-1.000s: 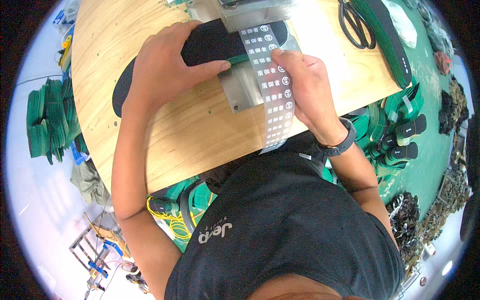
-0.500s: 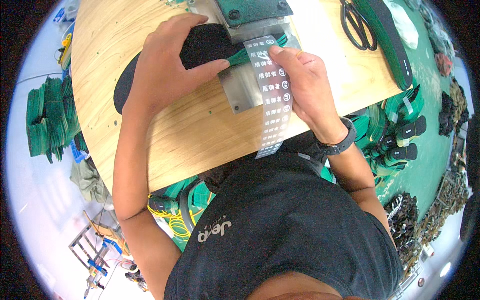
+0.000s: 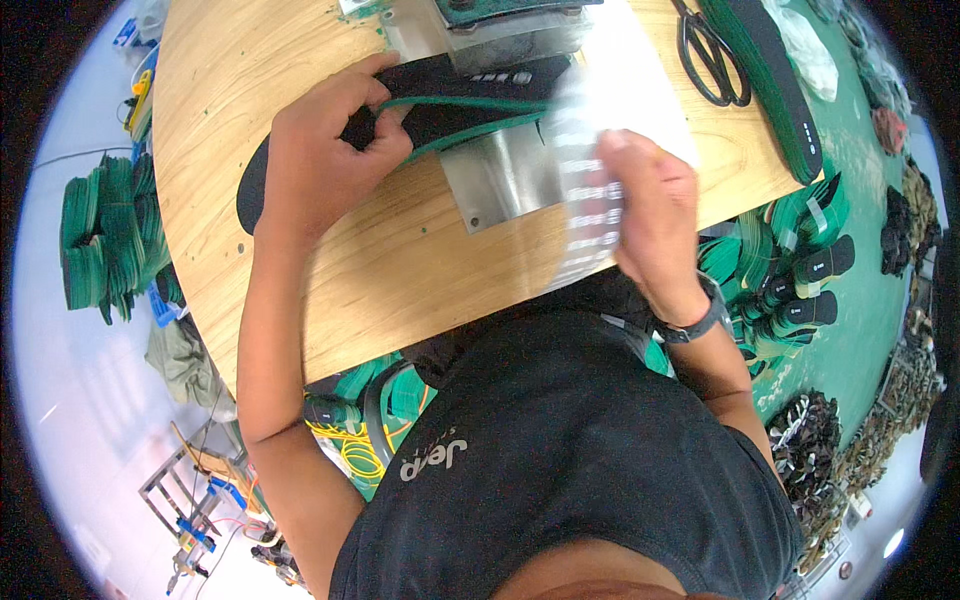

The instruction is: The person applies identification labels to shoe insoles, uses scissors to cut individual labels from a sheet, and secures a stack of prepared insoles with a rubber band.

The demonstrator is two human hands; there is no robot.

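My left hand (image 3: 330,155) is closed on the edge of a black insole (image 3: 445,80) with a green underside, thumb and fingers pinched around it. White print shows near that insole's right end, just below the metal block (image 3: 520,42) of a press. Another black-and-green insole (image 3: 450,122) lies beneath it, with a gap between the two. Under their right part sits a flat metal plate (image 3: 500,180). My right hand (image 3: 655,210), blurred, grips a clear strip (image 3: 592,215) with rows of white print. The strip hangs in a curve toward the table's near edge.
Black-handled scissors (image 3: 712,65) and more insoles (image 3: 775,100) lie on the right of the wooden table (image 3: 400,265). Bundles of green-edged insoles stand left (image 3: 105,235) and right (image 3: 800,275) beyond it. Yellow cord (image 3: 350,448) hangs below the near edge.
My right hand has drawn the strip rightward, off the insole, uncovering white print. My left hand has closed from a spread grip to a pinch, and the insoles have parted.
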